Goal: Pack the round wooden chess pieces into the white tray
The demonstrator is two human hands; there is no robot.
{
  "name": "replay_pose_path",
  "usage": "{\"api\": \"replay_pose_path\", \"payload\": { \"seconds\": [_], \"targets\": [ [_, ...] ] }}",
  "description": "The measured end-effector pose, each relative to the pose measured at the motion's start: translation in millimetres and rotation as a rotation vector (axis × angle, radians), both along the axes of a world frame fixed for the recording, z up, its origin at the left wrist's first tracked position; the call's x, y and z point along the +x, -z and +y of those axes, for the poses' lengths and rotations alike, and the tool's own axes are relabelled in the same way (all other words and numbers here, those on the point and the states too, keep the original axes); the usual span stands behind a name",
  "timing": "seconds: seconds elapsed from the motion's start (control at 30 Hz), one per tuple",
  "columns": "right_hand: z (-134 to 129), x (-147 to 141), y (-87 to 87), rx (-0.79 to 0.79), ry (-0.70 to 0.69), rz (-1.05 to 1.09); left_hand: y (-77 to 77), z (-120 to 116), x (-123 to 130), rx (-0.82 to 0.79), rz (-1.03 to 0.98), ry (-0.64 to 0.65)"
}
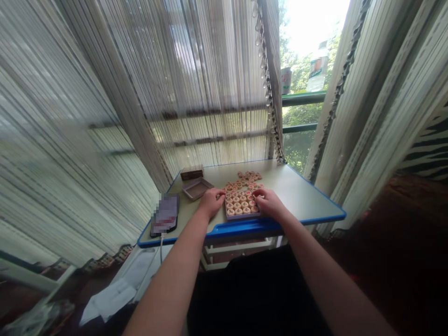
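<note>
The box of round pieces (pixel 242 203) sits at the bench's (pixel 308 200) near edge, its long axis running left to right (roughly along that edge), between the left hand (pixel 212 201) and right hand (pixel 268 202), both with curled fingers; any grip is unclear.

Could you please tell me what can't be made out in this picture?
All in the head view:
Marks on the loose round pieces: too small and blurred.
Screen of the flat device: pixelated.
Whether the right hand grips a piece: its own fingers hide it.
What the left hand's fingertips touch: too small.
Full extent of the zebra-striped fabric: cut off by the right edge.
</note>
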State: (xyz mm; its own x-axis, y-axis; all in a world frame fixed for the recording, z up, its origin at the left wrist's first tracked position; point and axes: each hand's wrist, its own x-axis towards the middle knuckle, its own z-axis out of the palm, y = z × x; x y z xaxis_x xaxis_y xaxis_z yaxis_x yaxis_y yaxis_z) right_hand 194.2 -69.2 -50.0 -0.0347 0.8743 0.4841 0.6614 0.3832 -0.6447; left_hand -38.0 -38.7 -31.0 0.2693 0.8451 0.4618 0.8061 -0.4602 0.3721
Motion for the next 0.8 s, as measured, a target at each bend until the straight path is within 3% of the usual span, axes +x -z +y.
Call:
{"api": "replay_pose_path", "payload": {
  "seconds": [0.8],
  "targets": [
    [-10.0, -1.5, -11.3, -0.118, -0.03, -0.022, 0.6, 0.0, 0.0, 0.021, -0.022, 0.009]
  ]
}}
